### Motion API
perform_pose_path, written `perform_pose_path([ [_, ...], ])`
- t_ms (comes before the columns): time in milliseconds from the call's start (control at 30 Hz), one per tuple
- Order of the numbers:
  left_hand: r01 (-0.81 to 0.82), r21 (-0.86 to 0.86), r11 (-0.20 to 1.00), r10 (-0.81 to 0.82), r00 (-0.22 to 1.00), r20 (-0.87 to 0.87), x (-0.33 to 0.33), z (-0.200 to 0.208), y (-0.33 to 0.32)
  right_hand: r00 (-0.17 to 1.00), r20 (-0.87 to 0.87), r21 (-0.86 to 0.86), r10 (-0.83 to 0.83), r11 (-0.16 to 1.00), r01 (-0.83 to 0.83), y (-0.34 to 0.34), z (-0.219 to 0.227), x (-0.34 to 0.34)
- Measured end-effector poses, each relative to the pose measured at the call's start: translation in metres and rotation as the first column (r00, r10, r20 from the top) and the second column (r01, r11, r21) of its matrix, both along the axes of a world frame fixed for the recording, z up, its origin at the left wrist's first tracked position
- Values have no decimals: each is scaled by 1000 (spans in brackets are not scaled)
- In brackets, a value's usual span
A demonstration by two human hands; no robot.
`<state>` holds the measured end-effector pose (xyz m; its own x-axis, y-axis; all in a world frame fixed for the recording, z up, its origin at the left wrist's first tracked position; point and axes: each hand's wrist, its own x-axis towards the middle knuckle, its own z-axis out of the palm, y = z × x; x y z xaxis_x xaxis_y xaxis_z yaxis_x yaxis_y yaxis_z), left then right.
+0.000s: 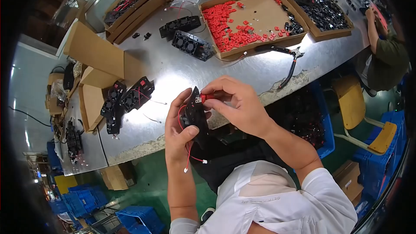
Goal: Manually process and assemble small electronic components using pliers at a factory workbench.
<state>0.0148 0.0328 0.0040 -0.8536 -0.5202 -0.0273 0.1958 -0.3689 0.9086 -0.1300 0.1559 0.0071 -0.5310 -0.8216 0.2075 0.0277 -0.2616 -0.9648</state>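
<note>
- Left hand (178,141): your fingers and thumb are closed around the black housing (197,119), thumb across its near face.
- Right hand (242,108): your thumb and index finger pinch a small red part (208,98) at the upper end of the housing; whether it is seated cannot be told.
- Position of the housing: tilted, raised in front of your body at the near edge of the metal table (247,76) — between both hands.
- Wiring: red leads (188,152) run from the housing and hang below your left hand, ending in white connectors.
- Left on the table: two black fan units (138,96) lie side by side, their leads extending toward the middle.
- Beyond your hands: another pair of fan units (190,44) sits left of a cardboard tray (260,12) holding loose red pieces (220,22).
- Right: cutting pliers (291,67) lie with handles spread, between that tray and the table edge; a second tray (336,33) holds small black pieces.
- Far right: a co-worker (390,63) is positioned by the table — well apart from you.
</note>
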Motion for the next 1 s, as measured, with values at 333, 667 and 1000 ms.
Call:
perform_pose_path([
  [333, 134, -382, 914, -51, 974, 220, -9, 20, -3, 991, 43, -150, -129, 980, 134, 4, -32, 9],
  [667, 509, -751, 421, 46, 815, 578, -42, 19, -30, 993, -96, 303, -63, 949, 89, 13, -46, -40],
  [1000, 423, -353, 834, -318, 893, 320, -30, 21, -34, 996, 64, 183, -69, 982, 56, 13, -44, 0],
])
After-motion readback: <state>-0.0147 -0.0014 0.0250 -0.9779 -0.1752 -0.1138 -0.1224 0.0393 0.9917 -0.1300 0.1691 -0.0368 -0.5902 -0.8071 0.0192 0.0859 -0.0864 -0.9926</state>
